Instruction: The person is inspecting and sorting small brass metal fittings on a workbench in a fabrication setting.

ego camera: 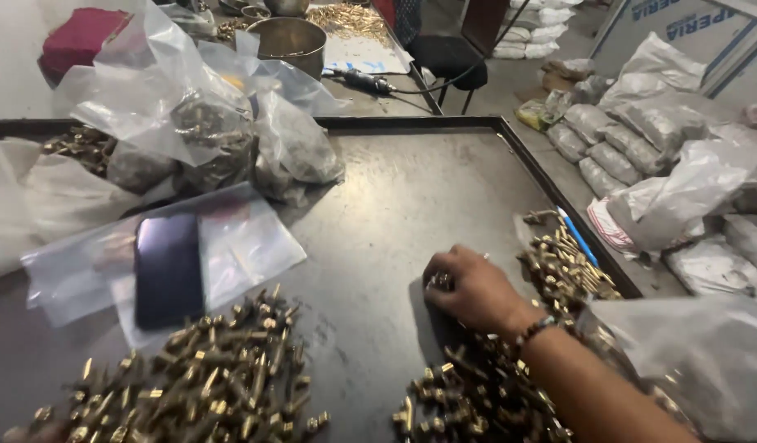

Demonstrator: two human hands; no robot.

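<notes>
Brass fittings (477, 394) under right hand (469, 289); fingers (438, 281) curled onto some, grip unclear.

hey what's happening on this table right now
A person's right hand rests knuckles-up on a dark metal tray table, fingers curled over a few small brass parts at the edge of a pile of brass fittings. A second heap of brass fittings lies at the lower left, below a dark phone lying on a clear plastic bag. More filled plastic bags stand at the back, and a blue pen lies by the right rim. The left hand is out of view.
</notes>
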